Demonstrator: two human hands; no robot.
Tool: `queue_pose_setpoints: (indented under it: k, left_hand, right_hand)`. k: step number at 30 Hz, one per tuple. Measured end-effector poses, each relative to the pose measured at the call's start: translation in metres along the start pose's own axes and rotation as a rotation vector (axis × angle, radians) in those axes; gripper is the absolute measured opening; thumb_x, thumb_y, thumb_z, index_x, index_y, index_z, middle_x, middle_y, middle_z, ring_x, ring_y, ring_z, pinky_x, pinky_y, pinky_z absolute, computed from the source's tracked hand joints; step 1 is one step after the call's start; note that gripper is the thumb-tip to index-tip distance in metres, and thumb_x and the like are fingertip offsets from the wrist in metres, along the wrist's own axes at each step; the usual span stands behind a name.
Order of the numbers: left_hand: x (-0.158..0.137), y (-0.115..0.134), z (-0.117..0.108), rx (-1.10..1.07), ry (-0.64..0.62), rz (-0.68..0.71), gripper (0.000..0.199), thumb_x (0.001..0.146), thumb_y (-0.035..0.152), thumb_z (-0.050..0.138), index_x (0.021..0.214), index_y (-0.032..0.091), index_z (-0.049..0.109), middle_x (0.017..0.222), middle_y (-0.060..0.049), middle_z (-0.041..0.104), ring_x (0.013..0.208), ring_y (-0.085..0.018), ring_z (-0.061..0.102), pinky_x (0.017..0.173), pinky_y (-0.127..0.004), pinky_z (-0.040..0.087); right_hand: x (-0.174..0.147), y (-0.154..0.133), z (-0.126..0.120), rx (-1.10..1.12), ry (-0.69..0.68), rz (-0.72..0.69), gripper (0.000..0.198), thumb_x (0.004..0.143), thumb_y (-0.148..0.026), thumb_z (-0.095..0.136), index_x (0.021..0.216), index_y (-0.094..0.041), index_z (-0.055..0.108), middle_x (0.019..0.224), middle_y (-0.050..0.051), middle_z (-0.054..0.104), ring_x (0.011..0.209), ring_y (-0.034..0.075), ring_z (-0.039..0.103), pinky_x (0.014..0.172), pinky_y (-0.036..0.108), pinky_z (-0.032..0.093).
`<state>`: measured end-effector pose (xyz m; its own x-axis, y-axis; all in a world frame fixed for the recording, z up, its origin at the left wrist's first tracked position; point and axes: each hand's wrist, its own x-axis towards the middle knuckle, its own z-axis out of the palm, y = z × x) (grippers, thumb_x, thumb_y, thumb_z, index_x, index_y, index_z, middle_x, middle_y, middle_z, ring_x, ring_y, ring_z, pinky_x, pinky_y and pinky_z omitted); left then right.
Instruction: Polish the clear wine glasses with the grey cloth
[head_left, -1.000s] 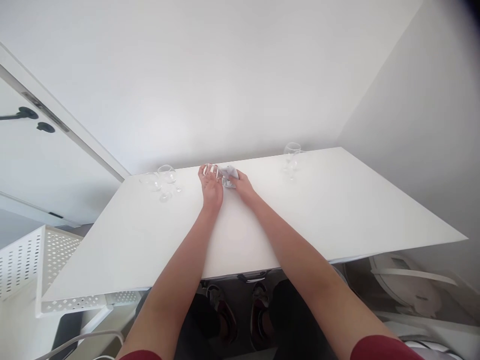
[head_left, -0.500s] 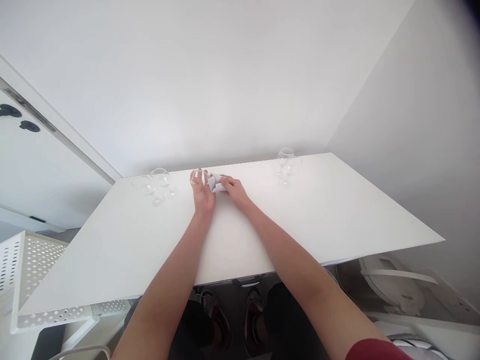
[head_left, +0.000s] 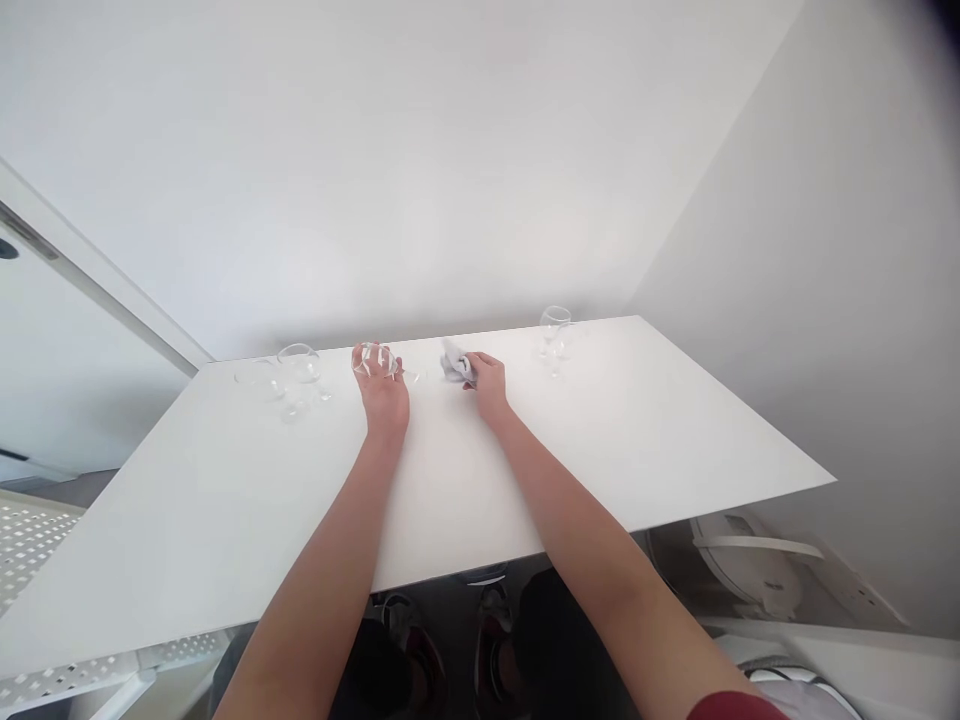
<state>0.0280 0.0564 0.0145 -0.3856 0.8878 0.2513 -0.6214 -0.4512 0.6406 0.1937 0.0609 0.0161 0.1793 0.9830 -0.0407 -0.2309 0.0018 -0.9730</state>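
A clear stemmed wine glass point(head_left: 377, 360) lies tilted on its side in my left hand point(head_left: 386, 395), palm up, with the fingers around its bowl. Its stem and foot point right, toward the cloth. My right hand point(head_left: 489, 383) pinches a crumpled light-grey cloth point(head_left: 455, 362), which is apart from the glass. Left of my left hand stands one wine glass point(head_left: 298, 363), and another, fainter wine glass point(head_left: 257, 374) is beside it. At the back right, a wine glass point(head_left: 555, 318) stands with another close by it, their outlines overlapping.
The white table point(head_left: 225, 500) meets a white wall point(head_left: 420, 150) at its back. A perforated white basket point(head_left: 34, 535) is at the lower left. Beneath the table on the right is a round pale object with a curved handle point(head_left: 757, 545).
My right hand has drawn the cloth rightward, away from the glass's stem. My left hand still holds the glass, and its stem now shows. The view has shifted slightly.
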Motion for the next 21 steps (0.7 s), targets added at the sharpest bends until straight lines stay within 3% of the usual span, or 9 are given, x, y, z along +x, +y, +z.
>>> queue_pose_setpoints:
  k: [2,4,6,8,11,13,17,21]
  left_hand:
    - [0.002,-0.002,-0.003,0.042,-0.006,-0.013,0.043,0.088,0.044,0.081,0.127,0.04,0.061,0.15,-0.004,0.055,0.134,-0.017,0.057,0.1,-0.028,0.051]
    - [0.001,-0.003,-0.003,0.108,-0.019,-0.003,0.049,0.085,0.042,0.084,0.129,0.038,0.062,0.145,-0.007,0.057,0.131,-0.018,0.059,0.095,-0.027,0.051]
    - [-0.002,-0.002,-0.002,0.174,-0.027,0.01,0.053,0.084,0.042,0.085,0.132,0.036,0.063,0.142,-0.008,0.059,0.126,-0.018,0.061,0.091,-0.026,0.051]
    - [-0.005,0.0,0.001,0.229,-0.034,0.006,0.055,0.085,0.042,0.084,0.135,0.036,0.063,0.141,-0.009,0.059,0.12,-0.018,0.063,0.09,-0.027,0.051]
    - [-0.01,0.001,0.004,0.322,-0.037,0.006,0.057,0.087,0.043,0.082,0.139,0.036,0.061,0.139,-0.008,0.061,0.119,-0.018,0.064,0.094,-0.03,0.051]
    - [-0.012,0.001,0.007,0.416,-0.07,0.037,0.057,0.086,0.042,0.083,0.138,0.034,0.062,0.136,-0.009,0.065,0.122,-0.021,0.063,0.098,-0.033,0.05]
    - [-0.017,-0.001,0.011,0.588,-0.242,0.095,0.054,0.083,0.039,0.085,0.131,0.03,0.064,0.133,-0.01,0.069,0.129,-0.025,0.061,0.109,-0.041,0.046]
    - [-0.019,-0.001,0.012,0.609,-0.261,0.01,0.061,0.085,0.043,0.083,0.139,0.033,0.057,0.145,-0.01,0.064,0.133,-0.027,0.059,0.11,-0.044,0.046]
  right_hand:
    - [-0.006,-0.003,-0.002,-0.214,-0.035,-0.142,0.043,0.091,-0.05,0.065,0.063,-0.02,0.055,0.078,0.003,0.061,0.069,0.017,0.063,0.061,0.028,0.05]
    - [-0.018,-0.005,0.004,-0.508,-0.166,-0.283,0.039,0.091,-0.044,0.066,0.062,-0.02,0.057,0.085,0.003,0.062,0.073,0.016,0.063,0.069,0.029,0.051]
    - [-0.032,-0.007,0.014,-0.808,-0.348,-0.414,0.015,0.091,-0.031,0.063,0.083,-0.022,0.071,0.104,0.003,0.067,0.076,0.015,0.063,0.077,0.03,0.052]
    - [-0.045,-0.009,0.022,-1.051,-0.482,-0.488,0.031,0.09,-0.023,0.057,0.117,-0.028,0.072,0.134,0.004,0.062,0.077,0.014,0.065,0.078,0.032,0.052]
    - [-0.057,-0.013,0.029,-1.282,-0.55,-0.478,0.052,0.091,-0.02,0.053,0.141,-0.029,0.061,0.154,0.009,0.052,0.091,0.021,0.07,0.079,0.035,0.053]
    - [-0.059,-0.016,0.029,-1.364,-0.593,-0.435,0.05,0.093,-0.021,0.051,0.141,-0.026,0.061,0.15,0.01,0.056,0.098,0.024,0.071,0.079,0.035,0.053]
    - [-0.063,-0.022,0.03,-1.465,-0.639,-0.359,0.038,0.095,-0.024,0.049,0.127,-0.021,0.069,0.139,0.012,0.064,0.092,0.025,0.074,0.076,0.036,0.054]
    - [-0.067,-0.025,0.034,-1.502,-0.566,-0.251,0.049,0.094,-0.025,0.05,0.141,-0.021,0.061,0.155,0.017,0.052,0.104,0.03,0.074,0.083,0.04,0.056]
